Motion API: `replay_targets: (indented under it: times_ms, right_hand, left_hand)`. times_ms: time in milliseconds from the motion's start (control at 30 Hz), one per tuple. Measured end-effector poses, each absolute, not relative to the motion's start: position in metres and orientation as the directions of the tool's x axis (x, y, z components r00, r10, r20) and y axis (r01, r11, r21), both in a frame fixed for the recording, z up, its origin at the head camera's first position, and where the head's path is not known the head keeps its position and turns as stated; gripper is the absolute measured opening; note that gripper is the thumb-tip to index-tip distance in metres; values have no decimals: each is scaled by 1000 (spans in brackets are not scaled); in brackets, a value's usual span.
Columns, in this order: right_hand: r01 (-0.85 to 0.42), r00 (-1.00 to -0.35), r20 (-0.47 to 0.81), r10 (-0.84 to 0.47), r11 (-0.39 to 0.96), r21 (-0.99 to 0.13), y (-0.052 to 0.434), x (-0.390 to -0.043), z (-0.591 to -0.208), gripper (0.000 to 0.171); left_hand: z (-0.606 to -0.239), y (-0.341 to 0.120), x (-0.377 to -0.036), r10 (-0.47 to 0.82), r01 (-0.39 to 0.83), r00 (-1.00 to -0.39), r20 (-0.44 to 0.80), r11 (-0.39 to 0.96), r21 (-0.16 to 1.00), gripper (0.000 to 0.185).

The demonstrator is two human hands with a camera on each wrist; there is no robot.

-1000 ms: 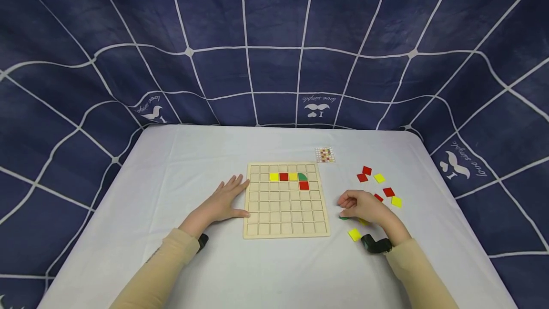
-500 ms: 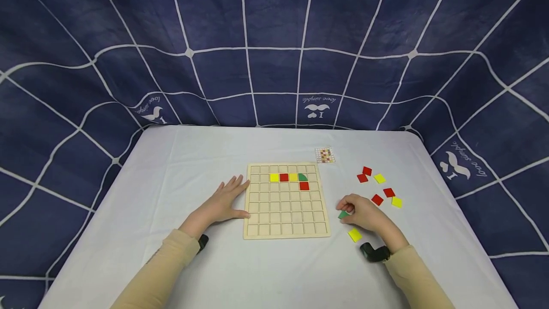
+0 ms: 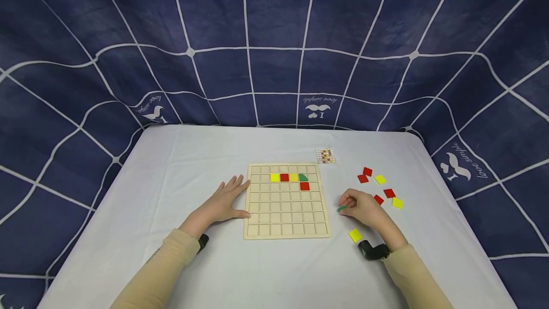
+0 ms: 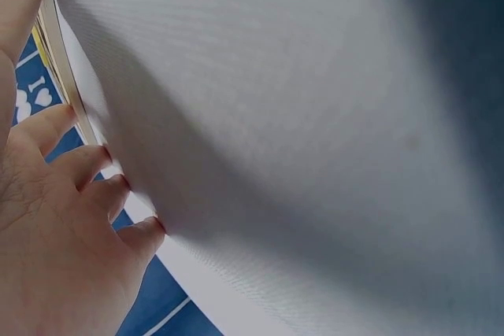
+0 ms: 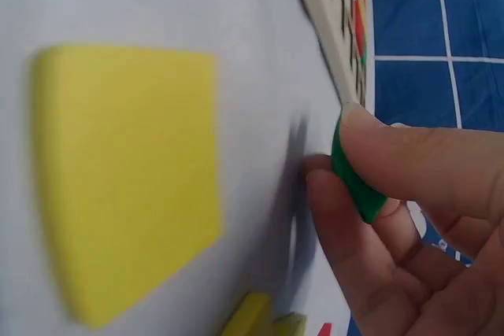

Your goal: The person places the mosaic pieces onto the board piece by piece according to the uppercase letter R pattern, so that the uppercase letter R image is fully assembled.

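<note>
A small green tile [image 3: 341, 209] is pinched between the thumb and fingers of the right hand [image 3: 362, 208]. The tile is held just above the white tabletop [image 3: 180, 166], a little to the right of the wooden board [image 3: 286, 200] and not touching it. In the right wrist view the green tile [image 5: 354, 175] is seen squeezed under the thumb, with the fingers [image 5: 354, 249] curled below it.

The left hand [image 3: 220, 202] is laid flat on the tabletop with its fingers straight. Its fingertips are pressed against the left edge of the board. Nothing is held in it.

On the board, a short row of tiles is set near the top: a yellow tile [image 3: 275, 177], a red tile [image 3: 284, 177], another yellow one and a green one [image 3: 302, 177]. One more red tile [image 3: 304, 186] is placed just below the green one.

A loose yellow tile [image 3: 354, 235] is found on the tabletop near the right wrist. More red and yellow tiles [image 3: 380, 179] are scattered further to the right. A small picture card [image 3: 325, 155] is seen beyond the board's far right corner
</note>
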State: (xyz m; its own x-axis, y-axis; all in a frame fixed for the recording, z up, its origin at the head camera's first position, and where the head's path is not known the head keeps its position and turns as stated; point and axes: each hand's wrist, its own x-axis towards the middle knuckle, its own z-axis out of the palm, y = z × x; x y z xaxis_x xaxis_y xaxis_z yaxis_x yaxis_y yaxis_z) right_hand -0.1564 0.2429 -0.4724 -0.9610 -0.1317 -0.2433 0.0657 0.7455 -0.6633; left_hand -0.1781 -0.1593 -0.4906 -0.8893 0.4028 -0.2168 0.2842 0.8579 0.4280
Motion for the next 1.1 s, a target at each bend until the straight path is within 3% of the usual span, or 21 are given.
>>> replay_targets:
  times_ms: [367, 633, 833, 1100]
  right_hand:
    - [42, -977, -169, -131, 656, -754, 216, -175, -471, 22]
    - [-1, -977, -141, -162, 660, -752, 189, -184, -474, 28]
    - [54, -978, -168, -125, 623, -781, 177, -186, -479, 22]
    - [16, -973, -161, -167, 644, -765, 170, -187, -481, 19]
  left_hand:
    - [-491, -159, -178, 403, 287, -891, -210, 857, 428, 105]
    - [-491, -159, -178, 402, 285, -890, -213, 857, 430, 106]
    - [-491, -159, -179, 404, 285, -889, -214, 856, 430, 106]
    - [-490, -159, -178, 398, 279, -892, -214, 857, 433, 106]
